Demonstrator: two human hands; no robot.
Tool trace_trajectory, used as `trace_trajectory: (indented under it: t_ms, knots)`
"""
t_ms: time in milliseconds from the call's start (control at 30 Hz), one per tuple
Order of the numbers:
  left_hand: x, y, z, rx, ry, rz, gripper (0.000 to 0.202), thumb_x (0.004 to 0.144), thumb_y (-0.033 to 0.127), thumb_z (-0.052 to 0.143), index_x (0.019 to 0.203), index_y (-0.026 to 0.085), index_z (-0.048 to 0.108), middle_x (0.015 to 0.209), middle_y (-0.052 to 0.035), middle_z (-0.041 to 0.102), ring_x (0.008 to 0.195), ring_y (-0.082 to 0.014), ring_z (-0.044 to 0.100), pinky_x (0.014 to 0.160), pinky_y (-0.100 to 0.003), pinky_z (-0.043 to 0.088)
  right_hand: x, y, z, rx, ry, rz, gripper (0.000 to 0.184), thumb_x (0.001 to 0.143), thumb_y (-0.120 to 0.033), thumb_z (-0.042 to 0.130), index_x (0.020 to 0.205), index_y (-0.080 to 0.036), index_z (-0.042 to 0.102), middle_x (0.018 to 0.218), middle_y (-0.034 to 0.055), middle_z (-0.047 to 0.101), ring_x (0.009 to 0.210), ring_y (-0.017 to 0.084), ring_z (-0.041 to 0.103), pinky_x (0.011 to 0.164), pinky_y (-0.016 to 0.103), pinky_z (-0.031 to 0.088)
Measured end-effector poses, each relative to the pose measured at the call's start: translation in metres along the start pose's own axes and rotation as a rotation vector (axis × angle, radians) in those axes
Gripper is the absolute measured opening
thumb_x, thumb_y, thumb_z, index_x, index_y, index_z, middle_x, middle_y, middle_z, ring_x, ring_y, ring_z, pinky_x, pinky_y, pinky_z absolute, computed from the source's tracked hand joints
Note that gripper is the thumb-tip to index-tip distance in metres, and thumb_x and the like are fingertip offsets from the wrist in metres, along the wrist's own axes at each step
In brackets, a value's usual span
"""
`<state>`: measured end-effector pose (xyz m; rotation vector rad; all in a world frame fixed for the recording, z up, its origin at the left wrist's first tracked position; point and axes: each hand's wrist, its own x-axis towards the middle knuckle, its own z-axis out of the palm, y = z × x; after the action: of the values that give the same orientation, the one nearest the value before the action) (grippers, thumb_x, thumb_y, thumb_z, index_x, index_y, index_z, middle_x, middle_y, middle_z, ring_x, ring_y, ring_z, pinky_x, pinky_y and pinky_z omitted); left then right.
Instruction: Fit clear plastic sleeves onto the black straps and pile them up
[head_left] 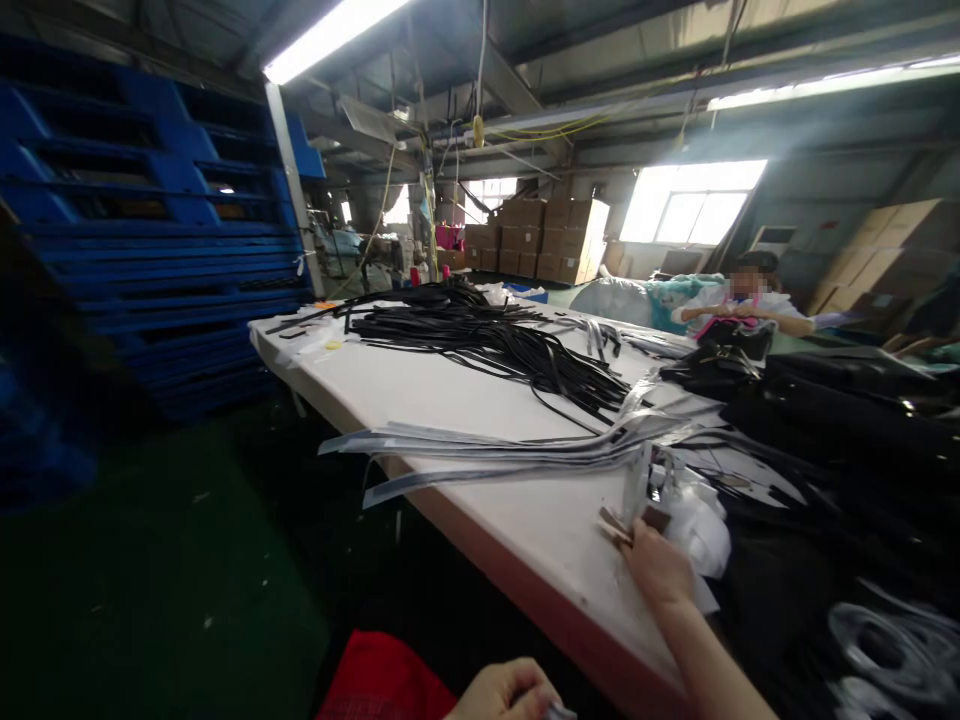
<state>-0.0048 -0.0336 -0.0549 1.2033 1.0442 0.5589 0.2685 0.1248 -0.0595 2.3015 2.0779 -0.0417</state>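
Observation:
Over the near right part of the white table (517, 515), my right hand (658, 565) is closed on brown flat pieces (615, 527); whether they are card or leather I cannot make out. Just beyond it lie crumpled white plastic wrapping (701, 530) and clear plastic. My left hand (504, 690) is low at the bottom edge, its fingers curled around a small greyish thing (559, 712) that is mostly cut off. Long strips in clear plastic (480, 455) lie across the table, their ends hanging over its near edge. Behind them spreads a heap of black straps (480, 335).
Black material (855, 420) is piled to the right, with rolls of clear plastic (885, 650) nearby. Across the table a person (739, 300) handles something pink and black. Blue pallets (180, 260) are stacked at left; cardboard boxes (555, 240) stand behind.

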Motion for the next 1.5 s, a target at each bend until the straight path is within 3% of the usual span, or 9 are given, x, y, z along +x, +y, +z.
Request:
trace_trajectory:
  t_ms: [200,267,467,567,700,900,1100,1267,1500]
  knots:
    - [-0.017,0.024,0.002,-0.1,0.028,0.009,0.055,0.082,0.066,0.055,0.09,0.013,0.07,0.085,-0.0073,0.07,0.079,-0.0189,0.062,0.074,-0.028,0.048,-0.024,-0.004,-0.053,0.065,0.131,0.077,0.026,0.099,-0.031,0.04,0.105,-0.012,0.057,0.101,0.0161,0.068,0.084,0.024,0.069,0.064,0.03,0.043]
    - [-0.016,0.026,0.001,-0.196,-0.012,-0.031,0.056,0.083,0.064,0.053,0.091,0.012,0.071,0.087,-0.0089,0.072,0.079,-0.0195,0.063,0.079,-0.03,0.049,-0.044,-0.01,-0.073,0.179,0.115,0.034,0.03,0.1,-0.031,0.034,0.106,-0.013,0.057,0.093,0.0138,0.07,0.077,0.022,0.067,0.064,0.03,0.042]
    - [-0.006,0.014,-0.004,-0.282,-0.09,-0.101,0.043,0.084,0.048,0.059,0.101,0.011,0.072,0.1,-0.0109,0.073,0.092,-0.0225,0.065,0.089,-0.034,0.048,-0.136,-0.04,-0.123,0.524,-0.435,-0.672,0.024,0.095,-0.039,0.049,0.094,-0.023,0.066,0.084,0.0005,0.072,0.07,0.014,0.064,0.064,0.023,0.041]
    - [-0.004,0.011,-0.003,-0.246,-0.085,-0.075,0.043,0.087,0.049,0.055,0.103,0.012,0.072,0.101,-0.0098,0.073,0.093,-0.022,0.065,0.089,-0.033,0.049,-0.168,-0.05,-0.132,0.268,-0.429,-0.761,0.026,0.096,-0.04,0.048,0.09,-0.022,0.067,0.08,0.0023,0.073,0.067,0.016,0.066,0.059,0.026,0.037]
    - [-0.002,0.014,0.0,-0.138,-0.095,-0.043,0.044,0.09,0.049,0.05,0.103,0.012,0.071,0.103,-0.0102,0.073,0.095,-0.0222,0.065,0.089,-0.033,0.049,-0.184,-0.064,-0.127,-0.024,-0.369,-0.754,0.029,0.095,-0.036,0.046,0.081,-0.018,0.064,0.069,0.0073,0.071,0.058,0.019,0.065,0.051,0.029,0.028]
    - [-0.006,0.024,0.003,0.007,-0.067,0.011,0.036,0.092,0.039,0.046,0.096,0.014,0.072,0.093,-0.0062,0.074,0.086,-0.02,0.066,0.081,-0.029,0.051,-0.179,-0.091,-0.099,0.029,-0.374,-0.644,0.024,0.093,-0.035,0.049,0.096,-0.018,0.066,0.078,0.0085,0.073,0.064,0.021,0.067,0.053,0.029,0.031]
    - [-0.013,0.029,-0.003,0.0,-0.043,0.033,0.035,0.092,0.034,0.045,0.097,0.012,0.072,0.095,-0.0084,0.075,0.086,-0.0198,0.067,0.079,-0.029,0.051,-0.162,-0.068,-0.097,0.485,-0.483,-0.684,0.018,0.086,-0.036,0.062,0.078,-0.022,0.067,0.073,0.0,0.07,0.066,0.014,0.061,0.06,0.024,0.036]
    - [-0.017,0.041,0.001,0.122,-0.067,0.159,0.026,0.085,0.032,0.059,0.095,0.012,0.073,0.09,-0.0081,0.073,0.082,-0.0203,0.067,0.074,-0.027,0.051,-0.155,-0.061,-0.081,0.921,-0.492,-0.348,0.022,0.081,-0.037,0.067,0.07,-0.018,0.064,0.062,-0.0009,0.063,0.056,0.011,0.053,0.052,0.022,0.037]
    - [-0.025,0.053,0.008,0.245,-0.042,0.32,0.021,0.091,0.027,0.056,0.088,0.015,0.073,0.088,-0.0066,0.071,0.085,-0.018,0.065,0.083,-0.028,0.051,-0.153,-0.062,-0.039,1.311,-0.74,0.035,0.048,0.08,-0.063,0.054,0.071,-0.017,0.06,0.059,0.0008,0.059,0.05,0.012,0.05,0.049,0.025,0.038]
